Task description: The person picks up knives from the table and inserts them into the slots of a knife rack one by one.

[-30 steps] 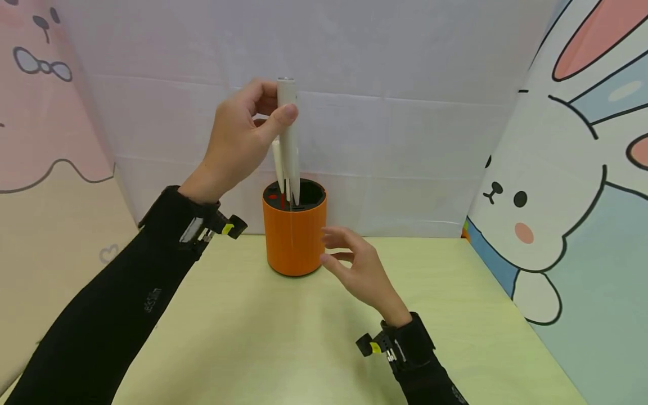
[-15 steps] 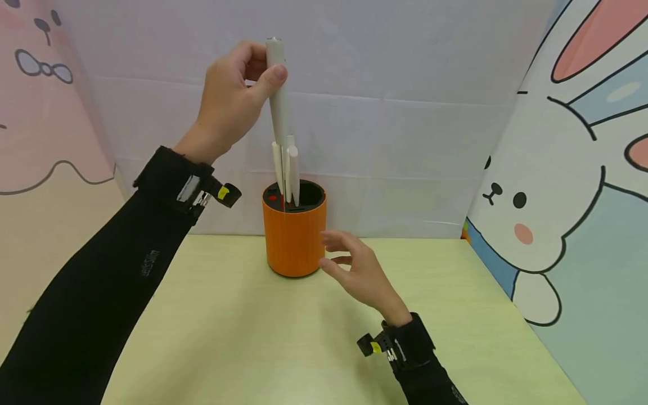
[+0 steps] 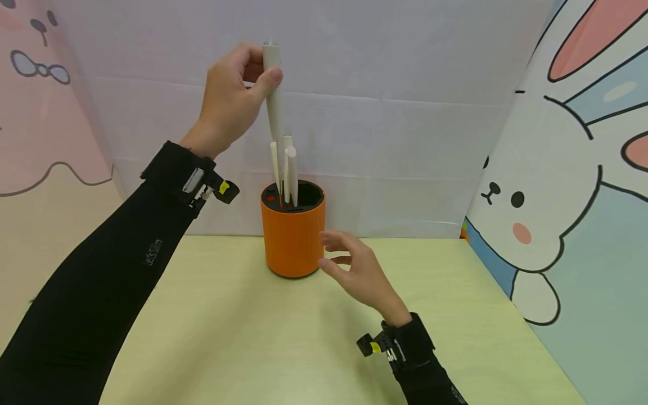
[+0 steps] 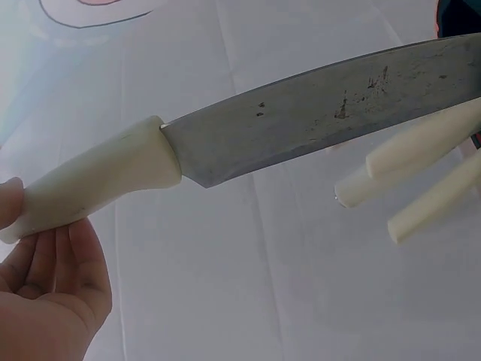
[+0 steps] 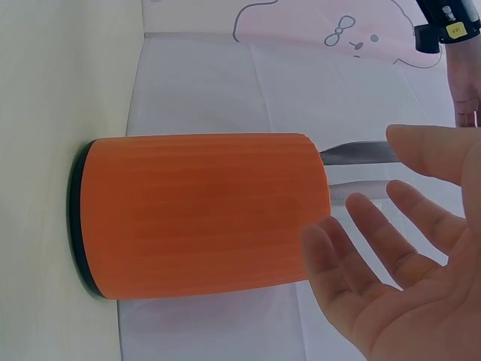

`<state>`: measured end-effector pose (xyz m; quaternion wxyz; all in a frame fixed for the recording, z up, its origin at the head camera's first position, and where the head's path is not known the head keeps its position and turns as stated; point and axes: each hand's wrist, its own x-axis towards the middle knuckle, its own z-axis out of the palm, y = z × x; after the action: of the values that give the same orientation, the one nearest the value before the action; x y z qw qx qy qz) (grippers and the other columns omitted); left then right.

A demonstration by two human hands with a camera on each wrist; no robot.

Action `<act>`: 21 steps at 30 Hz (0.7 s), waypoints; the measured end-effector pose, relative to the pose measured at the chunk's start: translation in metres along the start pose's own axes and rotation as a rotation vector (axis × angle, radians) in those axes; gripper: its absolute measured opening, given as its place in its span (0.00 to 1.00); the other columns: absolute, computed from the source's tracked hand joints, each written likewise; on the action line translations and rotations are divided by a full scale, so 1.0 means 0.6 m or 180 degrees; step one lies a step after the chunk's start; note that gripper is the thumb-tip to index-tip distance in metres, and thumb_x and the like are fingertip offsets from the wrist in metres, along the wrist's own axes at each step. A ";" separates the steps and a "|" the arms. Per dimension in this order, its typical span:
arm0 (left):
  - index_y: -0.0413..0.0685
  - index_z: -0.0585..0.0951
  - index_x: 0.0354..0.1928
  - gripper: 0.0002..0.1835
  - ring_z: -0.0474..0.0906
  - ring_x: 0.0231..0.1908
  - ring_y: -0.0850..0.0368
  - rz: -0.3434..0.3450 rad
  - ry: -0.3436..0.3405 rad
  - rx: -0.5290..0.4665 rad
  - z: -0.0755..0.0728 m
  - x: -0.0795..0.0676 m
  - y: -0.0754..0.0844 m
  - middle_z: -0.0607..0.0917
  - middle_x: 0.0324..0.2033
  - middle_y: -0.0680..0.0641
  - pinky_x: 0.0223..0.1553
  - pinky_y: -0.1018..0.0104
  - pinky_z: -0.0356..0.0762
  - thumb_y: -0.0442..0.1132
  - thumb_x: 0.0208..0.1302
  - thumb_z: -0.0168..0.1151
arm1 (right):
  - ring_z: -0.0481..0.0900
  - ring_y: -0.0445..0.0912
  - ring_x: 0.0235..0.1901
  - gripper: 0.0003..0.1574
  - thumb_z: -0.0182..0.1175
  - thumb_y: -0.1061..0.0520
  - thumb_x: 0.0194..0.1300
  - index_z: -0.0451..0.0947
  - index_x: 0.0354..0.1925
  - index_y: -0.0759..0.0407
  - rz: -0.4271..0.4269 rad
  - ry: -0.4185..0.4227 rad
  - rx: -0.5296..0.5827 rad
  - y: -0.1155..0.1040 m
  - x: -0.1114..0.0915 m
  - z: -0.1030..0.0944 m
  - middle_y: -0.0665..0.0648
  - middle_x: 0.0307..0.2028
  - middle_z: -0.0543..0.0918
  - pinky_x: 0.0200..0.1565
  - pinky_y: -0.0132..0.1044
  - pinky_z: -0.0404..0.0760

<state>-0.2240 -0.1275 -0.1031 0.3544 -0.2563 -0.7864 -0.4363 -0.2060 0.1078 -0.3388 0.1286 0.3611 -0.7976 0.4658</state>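
My left hand [image 3: 228, 101] grips a kitchen knife by its pale handle [image 3: 273, 109], thumb in front and fingers behind. The wide grey blade [image 4: 301, 113], marked with dark spots, runs down toward an orange round knife holder [image 3: 292, 242]; its tip is hidden from me. Several other white handles [image 3: 293, 174] stick up from the holder's black top. Close by the holder's right side is my right hand [image 3: 356, 270], fingers loosely bent and nothing held. In the right wrist view its fingertips overlap the holder's upper end.
The holder stands near the back edge of a pale wooden table [image 3: 243, 326]. Behind it rises a white sheet [image 3: 405, 140]. Cartoon-printed panels flank the table, a rabbit panel [image 3: 557, 185] on the right and a pink panel [image 3: 50, 124] on the left.
The left hand has risen and shifted slightly left, drawing the knife upward, then nearly stopped over the last half second. More of the other handles shows. The right hand has stayed put.
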 end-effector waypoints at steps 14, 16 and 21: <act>0.47 0.76 0.51 0.16 0.73 0.42 0.60 -0.0112 -0.0139 0.0068 0.025 0.022 -0.113 0.79 0.41 0.51 0.46 0.68 0.73 0.48 0.69 0.57 | 0.73 0.41 0.51 0.28 0.62 0.55 0.66 0.68 0.63 0.48 0.0002 0.0026 -0.0020 0.000 0.001 0.002 0.47 0.55 0.74 0.48 0.48 0.80; 0.47 0.76 0.52 0.16 0.73 0.42 0.61 -0.0131 -0.0157 0.0083 0.027 0.019 -0.115 0.79 0.41 0.51 0.46 0.68 0.72 0.48 0.69 0.57 | 0.73 0.42 0.51 0.28 0.62 0.55 0.66 0.68 0.63 0.48 0.0010 0.0025 -0.0027 0.000 0.001 0.002 0.47 0.55 0.74 0.48 0.47 0.80; 0.47 0.75 0.52 0.16 0.73 0.43 0.61 -0.0190 -0.0194 0.0082 0.031 0.015 -0.123 0.79 0.42 0.52 0.46 0.67 0.72 0.49 0.70 0.57 | 0.74 0.45 0.50 0.28 0.62 0.59 0.65 0.68 0.62 0.54 0.0016 0.0040 -0.0048 -0.023 0.001 -0.001 0.52 0.55 0.75 0.48 0.42 0.80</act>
<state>-0.2886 -0.1464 -0.1401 0.3205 -0.2412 -0.8097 -0.4285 -0.1969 0.1042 -0.3293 0.1352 0.3552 -0.8011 0.4623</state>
